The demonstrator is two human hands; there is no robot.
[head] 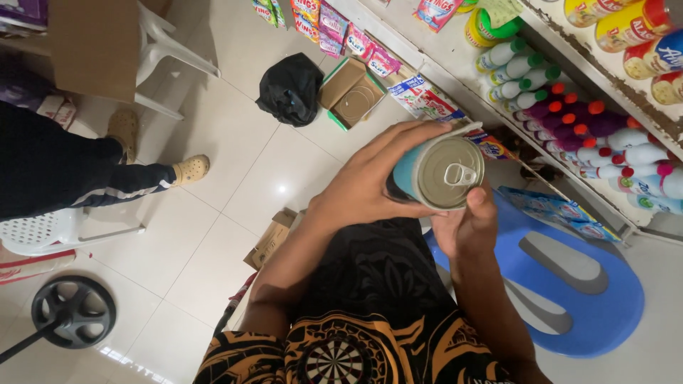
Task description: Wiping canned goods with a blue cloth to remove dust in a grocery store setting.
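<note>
Your left hand [363,186] is wrapped around the side of a blue can [437,173], fingers curled closed over its top edge. Your right hand [466,226] is closed on it from below, thumb pressed up against the rim. The can sits between both hands, held in the air above your lap, its silver lid facing you. The pull tab [455,173] lies flat and the lid looks sealed, so nothing has been opened yet. Just past the can stands a blue stool [590,299]. Beyond it, a low shelf [455,64] carries rows of bottles [569,121]. An open cardboard box [350,92] and a black bag [290,89] rest on the tiled floor [213,206].
</note>
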